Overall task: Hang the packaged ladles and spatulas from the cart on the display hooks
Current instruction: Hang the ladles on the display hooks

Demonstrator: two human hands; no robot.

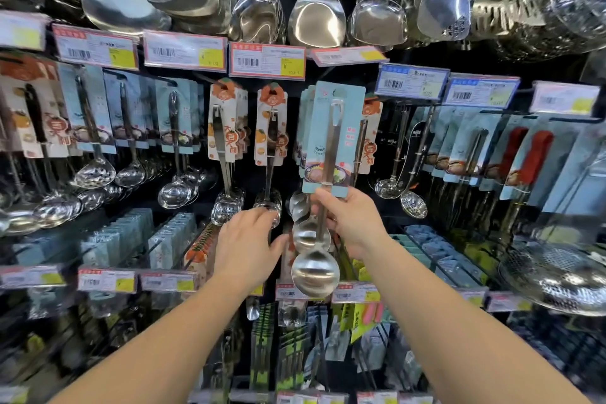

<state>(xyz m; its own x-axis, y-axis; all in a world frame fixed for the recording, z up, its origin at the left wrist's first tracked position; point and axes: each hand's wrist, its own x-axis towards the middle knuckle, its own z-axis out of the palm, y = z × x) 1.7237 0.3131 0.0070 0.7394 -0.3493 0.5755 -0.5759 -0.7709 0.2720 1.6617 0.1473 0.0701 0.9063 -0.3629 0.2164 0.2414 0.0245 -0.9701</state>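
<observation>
Ladle, stainless, on light-blue backing card: right hand grips the handle just below the card, fingers curled round it; bowl hangs below the fingers, card top level with carded ladles already hung behind. Left hand, fingers relaxed and spread, holding nothing, just left of the bowl, reaching toward hanging slotted spoons. Price tags above both hands.

the ladle gripped by the right hand is polished, mirror-smooth metal; above the grip its card is matt pale-blue paper. overhead spatulas are glossy steel, price tags shiny plastic-fronted paper.
</observation>
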